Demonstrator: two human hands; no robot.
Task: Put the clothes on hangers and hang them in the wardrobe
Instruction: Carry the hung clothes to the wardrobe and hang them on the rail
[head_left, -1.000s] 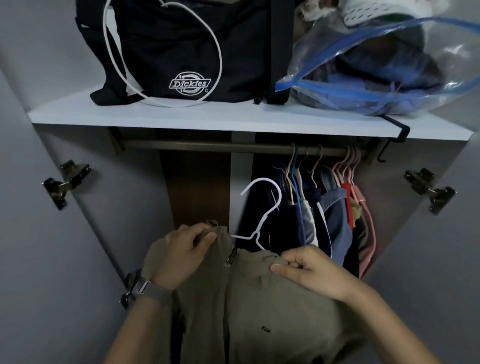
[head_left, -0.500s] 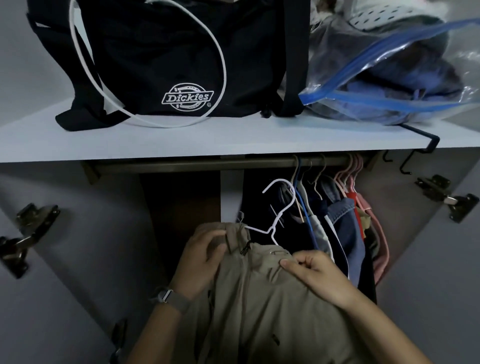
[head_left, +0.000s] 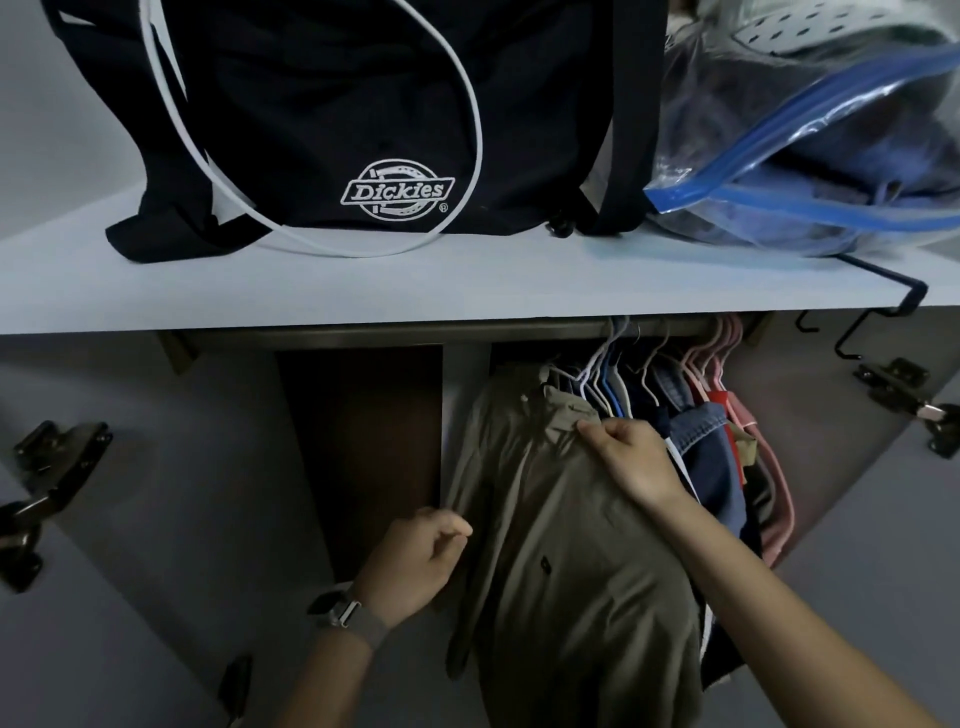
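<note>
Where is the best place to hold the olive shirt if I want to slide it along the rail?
Probably the shoulder of the olive shirt near the collar, from the front, where the right hand now pinches it. There the cloth lies over the hanger, so a pull likely moves both.

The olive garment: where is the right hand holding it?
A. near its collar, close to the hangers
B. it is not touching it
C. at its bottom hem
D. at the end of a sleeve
A: the right hand pinches the olive garment near its collar, just below the hangers on the rail.
</note>
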